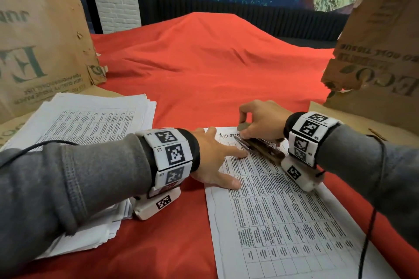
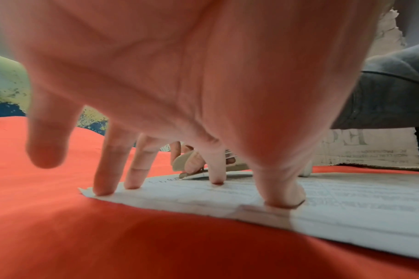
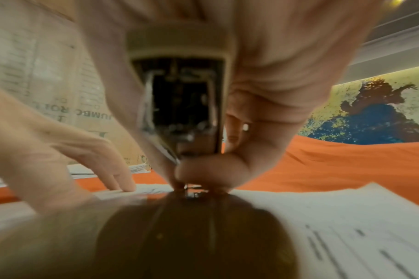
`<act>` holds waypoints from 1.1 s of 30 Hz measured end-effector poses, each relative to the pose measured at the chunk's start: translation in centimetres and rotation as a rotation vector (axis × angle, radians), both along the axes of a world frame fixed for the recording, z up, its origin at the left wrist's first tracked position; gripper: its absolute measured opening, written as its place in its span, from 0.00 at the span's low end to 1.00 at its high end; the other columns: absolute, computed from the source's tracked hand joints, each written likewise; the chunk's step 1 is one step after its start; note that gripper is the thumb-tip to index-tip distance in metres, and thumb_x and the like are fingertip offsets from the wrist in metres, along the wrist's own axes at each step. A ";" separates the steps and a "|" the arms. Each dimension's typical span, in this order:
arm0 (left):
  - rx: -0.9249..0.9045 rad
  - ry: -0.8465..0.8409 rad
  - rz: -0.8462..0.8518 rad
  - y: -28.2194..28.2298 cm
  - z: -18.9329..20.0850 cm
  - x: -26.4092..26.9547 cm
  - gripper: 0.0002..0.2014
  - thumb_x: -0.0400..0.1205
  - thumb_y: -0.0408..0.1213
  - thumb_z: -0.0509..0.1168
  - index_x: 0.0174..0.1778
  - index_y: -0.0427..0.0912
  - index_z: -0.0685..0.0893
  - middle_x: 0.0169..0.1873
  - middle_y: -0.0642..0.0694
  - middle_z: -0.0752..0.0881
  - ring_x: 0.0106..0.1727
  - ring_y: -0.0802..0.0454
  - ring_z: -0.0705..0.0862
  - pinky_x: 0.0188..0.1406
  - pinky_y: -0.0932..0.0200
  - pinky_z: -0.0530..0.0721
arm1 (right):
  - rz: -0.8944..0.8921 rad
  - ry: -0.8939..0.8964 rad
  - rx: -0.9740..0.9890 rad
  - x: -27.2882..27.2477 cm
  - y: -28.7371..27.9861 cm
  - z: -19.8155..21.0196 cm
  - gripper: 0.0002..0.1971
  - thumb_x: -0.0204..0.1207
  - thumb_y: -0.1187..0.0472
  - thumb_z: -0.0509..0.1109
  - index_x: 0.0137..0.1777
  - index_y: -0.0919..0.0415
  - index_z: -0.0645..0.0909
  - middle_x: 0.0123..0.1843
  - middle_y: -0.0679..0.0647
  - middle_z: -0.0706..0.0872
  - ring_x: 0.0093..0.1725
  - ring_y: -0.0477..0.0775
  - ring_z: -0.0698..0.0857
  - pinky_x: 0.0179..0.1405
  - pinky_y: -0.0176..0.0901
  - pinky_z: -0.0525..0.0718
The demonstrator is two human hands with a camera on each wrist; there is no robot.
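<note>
A printed sheet set [image 1: 283,210] with a table of text lies on the red cloth in front of me. My left hand [image 1: 217,161] presses its top left corner flat with spread, straight fingers [image 2: 103,169]. My right hand [image 1: 260,120] grips a brown and beige stapler [image 1: 260,147] at the paper's top edge, fingers curled over its top. In the right wrist view the stapler [image 3: 179,105] is seen from behind, its nose down on the paper [image 3: 347,217]. In the left wrist view the stapler [image 2: 194,169] shows beyond my fingers.
A thick stack of printed sheets [image 1: 90,124] lies at the left, partly under my left forearm. Cardboard boxes stand at the left [image 1: 38,36] and right [image 1: 381,52]. The red cloth [image 1: 204,63] rises into a hump behind. A black cable [image 1: 367,233] hangs from my right wrist.
</note>
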State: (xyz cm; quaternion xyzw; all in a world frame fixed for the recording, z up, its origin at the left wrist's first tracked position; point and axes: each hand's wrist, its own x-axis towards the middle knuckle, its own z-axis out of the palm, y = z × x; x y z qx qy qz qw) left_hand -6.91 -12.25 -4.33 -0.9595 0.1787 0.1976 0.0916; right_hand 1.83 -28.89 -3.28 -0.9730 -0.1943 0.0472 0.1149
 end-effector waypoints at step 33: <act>0.020 0.016 -0.009 -0.1 -0.2 -0.6 0.40 0.79 0.78 0.51 0.86 0.79 0.43 0.77 0.28 0.64 0.72 0.30 0.76 0.63 0.40 0.78 | 0.115 -0.031 0.002 0.4 3.9 -0.4 0.03 0.79 0.60 0.70 0.50 0.55 0.82 0.35 0.50 0.83 0.34 0.52 0.82 0.25 0.39 0.74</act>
